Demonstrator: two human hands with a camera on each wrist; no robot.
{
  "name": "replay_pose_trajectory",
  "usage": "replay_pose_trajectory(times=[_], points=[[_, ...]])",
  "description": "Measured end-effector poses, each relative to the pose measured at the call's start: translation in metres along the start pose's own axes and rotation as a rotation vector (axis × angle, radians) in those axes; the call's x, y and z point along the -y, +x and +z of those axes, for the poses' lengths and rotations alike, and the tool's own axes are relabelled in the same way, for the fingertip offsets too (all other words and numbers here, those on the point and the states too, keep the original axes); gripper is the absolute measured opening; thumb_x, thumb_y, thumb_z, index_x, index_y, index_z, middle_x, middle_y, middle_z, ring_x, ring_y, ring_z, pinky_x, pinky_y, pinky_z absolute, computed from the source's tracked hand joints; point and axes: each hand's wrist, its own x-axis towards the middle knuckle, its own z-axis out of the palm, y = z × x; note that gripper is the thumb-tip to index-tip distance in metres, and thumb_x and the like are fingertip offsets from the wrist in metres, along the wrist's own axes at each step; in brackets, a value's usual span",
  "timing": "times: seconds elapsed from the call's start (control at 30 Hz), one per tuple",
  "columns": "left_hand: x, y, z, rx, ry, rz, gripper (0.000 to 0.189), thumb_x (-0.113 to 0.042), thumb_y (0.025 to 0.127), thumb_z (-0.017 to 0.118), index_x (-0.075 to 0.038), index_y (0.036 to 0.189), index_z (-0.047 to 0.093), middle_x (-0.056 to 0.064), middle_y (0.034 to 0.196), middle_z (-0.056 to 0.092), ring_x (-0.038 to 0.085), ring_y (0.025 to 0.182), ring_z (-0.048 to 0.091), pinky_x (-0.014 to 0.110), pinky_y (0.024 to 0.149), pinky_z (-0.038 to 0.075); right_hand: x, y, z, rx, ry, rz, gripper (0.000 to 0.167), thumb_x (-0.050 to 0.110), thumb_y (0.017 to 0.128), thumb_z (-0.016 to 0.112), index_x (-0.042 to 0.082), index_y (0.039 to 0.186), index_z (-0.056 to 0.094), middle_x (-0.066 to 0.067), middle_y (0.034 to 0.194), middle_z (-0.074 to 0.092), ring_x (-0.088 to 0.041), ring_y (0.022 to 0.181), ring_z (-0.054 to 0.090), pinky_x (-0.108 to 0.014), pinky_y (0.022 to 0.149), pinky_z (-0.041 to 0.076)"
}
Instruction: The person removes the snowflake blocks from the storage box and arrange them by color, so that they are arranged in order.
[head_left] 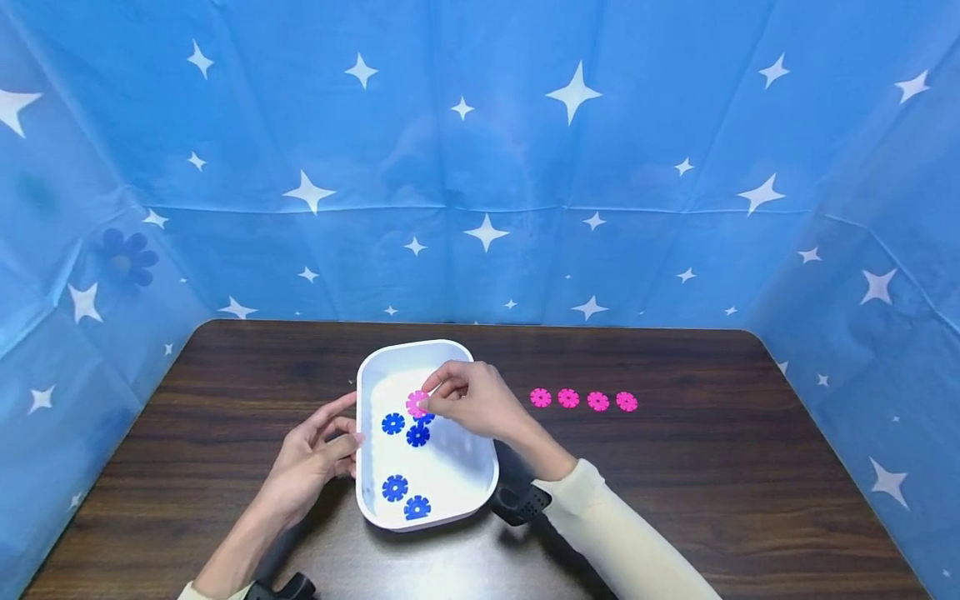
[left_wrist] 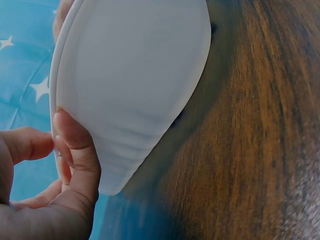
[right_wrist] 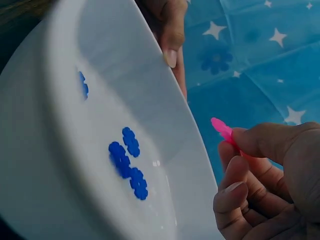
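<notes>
My right hand point(head_left: 476, 400) pinches a pink notched plastic disc point(head_left: 417, 404) between thumb and forefinger, above the white tray point(head_left: 480, 467). In the right wrist view the pink disc point(right_wrist: 222, 129) shows nearly edge-on. Several blue notched discs lie inside the tray: a pair point(head_left: 395, 488) towards the near end and a small cluster point(head_left: 417, 435) partly beneath the pink one. At the tray's left side, my left hand point(head_left: 311, 458) holds the rim, thumb over the edge and fingers along the outer wall. The left wrist view shows that grip on the tray wall point(left_wrist: 135, 65) close up.
To the right of the tray, several pink discs point(head_left: 568, 398) lie in a row on the dark wooden table point(head_left: 720, 483). A blue cloth point(head_left: 525, 275) with white stars hangs behind and along both sides. A black band point(head_left: 521, 504) sits on my right wrist.
</notes>
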Motion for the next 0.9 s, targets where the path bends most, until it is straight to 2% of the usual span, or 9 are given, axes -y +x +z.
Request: replay_pose_trajectory(times=[0.43, 0.63, 0.9], points=[[0.0, 0.0, 0.001, -0.002, 0.008, -0.007, 0.064, -0.004, 0.098, 0.061, -0.013, 0.157, 0.037, 0.006, 0.109, 0.053, 0.011, 0.077, 0.063, 0.03, 0.071, 0.062, -0.022, -0.027, -0.021, -0.087, 0.037, -0.011, 0.013, 0.01, 0.091, 0.071, 0.011, 0.104, 0.073, -0.001, 0.081, 0.068, -0.012, 0.069, 0.057, -0.02, 0.061, 0.047], [-0.001, 0.001, 0.001, -0.002, 0.006, -0.011, 0.064, -0.004, 0.098, 0.061, -0.013, 0.157, 0.037, 0.006, 0.11, 0.053, 0.011, 0.077, 0.063, 0.029, 0.071, 0.062, -0.03, -0.037, -0.033, -0.108, 0.052, 0.034, 0.012, 0.014, 0.092, 0.072, 0.015, 0.104, 0.073, 0.001, 0.084, 0.071, -0.014, 0.071, 0.059, -0.021, 0.063, 0.05], [-0.001, 0.0, 0.001, -0.013, 0.018, -0.026, 0.064, -0.005, 0.098, 0.062, -0.015, 0.157, 0.037, 0.007, 0.111, 0.054, 0.012, 0.079, 0.064, 0.03, 0.072, 0.062, -0.045, -0.051, -0.054, -0.155, 0.078, 0.078, 0.013, 0.015, 0.092, 0.072, 0.016, 0.105, 0.072, -0.003, 0.089, 0.073, -0.03, 0.079, 0.066, -0.027, 0.065, 0.053]])
